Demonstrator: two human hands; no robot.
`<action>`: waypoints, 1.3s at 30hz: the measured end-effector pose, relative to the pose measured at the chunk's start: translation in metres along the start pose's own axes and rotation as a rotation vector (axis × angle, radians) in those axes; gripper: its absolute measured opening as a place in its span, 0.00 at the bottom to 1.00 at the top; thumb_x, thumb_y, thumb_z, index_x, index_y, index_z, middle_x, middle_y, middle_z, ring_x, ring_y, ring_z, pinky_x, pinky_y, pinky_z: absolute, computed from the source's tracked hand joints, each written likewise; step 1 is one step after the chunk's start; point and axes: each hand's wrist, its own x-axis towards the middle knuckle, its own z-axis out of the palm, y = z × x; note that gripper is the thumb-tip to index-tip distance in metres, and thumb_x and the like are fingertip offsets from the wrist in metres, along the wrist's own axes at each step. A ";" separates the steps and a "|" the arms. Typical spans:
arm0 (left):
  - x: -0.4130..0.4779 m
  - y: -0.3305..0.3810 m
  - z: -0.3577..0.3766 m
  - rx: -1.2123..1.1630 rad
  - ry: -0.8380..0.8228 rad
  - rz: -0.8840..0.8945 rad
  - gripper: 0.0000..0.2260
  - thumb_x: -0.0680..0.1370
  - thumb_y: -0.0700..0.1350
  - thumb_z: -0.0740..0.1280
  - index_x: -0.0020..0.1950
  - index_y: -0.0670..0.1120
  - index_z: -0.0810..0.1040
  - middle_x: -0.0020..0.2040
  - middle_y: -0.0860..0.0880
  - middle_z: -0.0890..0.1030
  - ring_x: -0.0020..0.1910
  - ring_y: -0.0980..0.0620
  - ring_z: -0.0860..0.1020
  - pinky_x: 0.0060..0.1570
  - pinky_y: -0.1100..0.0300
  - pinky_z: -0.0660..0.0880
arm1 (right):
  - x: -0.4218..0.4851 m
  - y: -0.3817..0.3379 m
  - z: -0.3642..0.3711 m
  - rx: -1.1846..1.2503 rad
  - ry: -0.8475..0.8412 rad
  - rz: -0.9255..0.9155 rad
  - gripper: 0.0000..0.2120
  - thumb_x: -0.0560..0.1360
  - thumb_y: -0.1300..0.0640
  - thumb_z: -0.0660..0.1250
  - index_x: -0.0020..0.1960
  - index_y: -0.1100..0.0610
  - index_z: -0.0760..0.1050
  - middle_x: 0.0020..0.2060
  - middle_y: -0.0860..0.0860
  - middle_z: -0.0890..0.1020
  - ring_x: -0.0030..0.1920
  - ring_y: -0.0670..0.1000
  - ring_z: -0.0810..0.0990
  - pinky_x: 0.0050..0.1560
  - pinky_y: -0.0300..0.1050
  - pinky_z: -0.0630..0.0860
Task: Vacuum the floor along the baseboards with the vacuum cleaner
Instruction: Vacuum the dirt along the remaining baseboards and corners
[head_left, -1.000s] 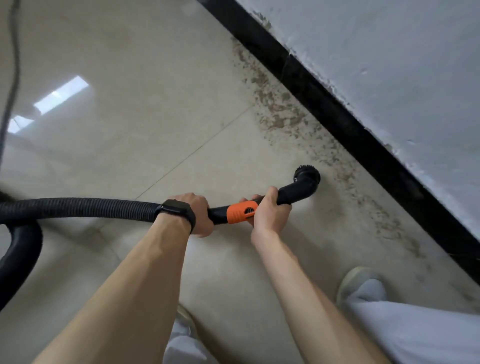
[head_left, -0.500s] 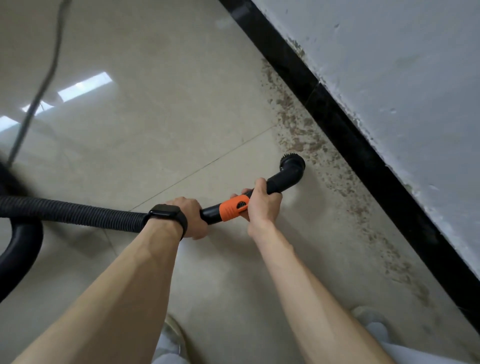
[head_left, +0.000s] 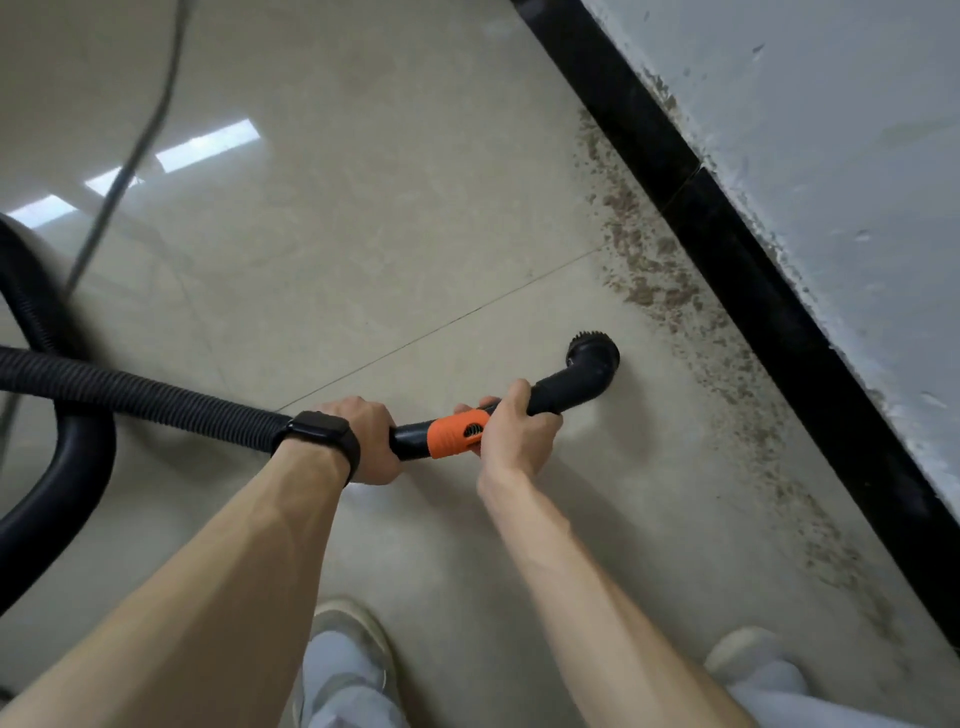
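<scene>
A black ribbed vacuum hose (head_left: 156, 397) runs in from the left to a black wand with an orange collar (head_left: 452, 434). My left hand (head_left: 363, 441), with a black watch on its wrist, grips the wand just behind the collar. My right hand (head_left: 514, 436) grips it at the collar's front. The round brush nozzle (head_left: 592, 358) points down at the beige tile floor (head_left: 363, 249), a short way left of a band of brown dirt (head_left: 654, 270). That dirt runs along the black baseboard (head_left: 753, 280).
A white, scuffed wall (head_left: 857, 182) rises above the baseboard at the right. The hose loops back at the far left (head_left: 67, 493). A thin grey cord (head_left: 130, 156) crosses the floor at upper left. My two shoes (head_left: 353, 665) stand at the bottom of the view.
The view has shifted, so the baseboard and dirt sit further right in frame. Both hands keep their grip on the wand. The nozzle now stands a little further from the dirt band.
</scene>
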 end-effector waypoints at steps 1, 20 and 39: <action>-0.004 -0.004 0.004 0.046 -0.007 0.014 0.10 0.70 0.56 0.66 0.48 0.55 0.79 0.41 0.54 0.79 0.39 0.51 0.79 0.40 0.60 0.76 | -0.008 0.012 -0.006 0.032 0.038 0.012 0.13 0.82 0.55 0.61 0.62 0.60 0.65 0.34 0.54 0.83 0.31 0.58 0.86 0.42 0.53 0.86; 0.000 -0.014 -0.004 -0.259 0.310 -0.031 0.06 0.71 0.50 0.64 0.47 0.54 0.73 0.38 0.53 0.77 0.40 0.46 0.77 0.38 0.57 0.71 | 0.033 -0.029 0.059 -0.226 -0.123 -0.121 0.13 0.80 0.52 0.60 0.59 0.59 0.65 0.35 0.52 0.84 0.39 0.60 0.88 0.50 0.61 0.85; 0.010 -0.023 -0.005 -0.626 0.340 -0.055 0.05 0.67 0.48 0.68 0.39 0.53 0.73 0.33 0.50 0.79 0.34 0.47 0.79 0.35 0.57 0.75 | 0.049 -0.065 0.114 -0.557 -0.272 -0.184 0.14 0.78 0.51 0.62 0.58 0.59 0.73 0.37 0.52 0.85 0.46 0.59 0.87 0.42 0.53 0.85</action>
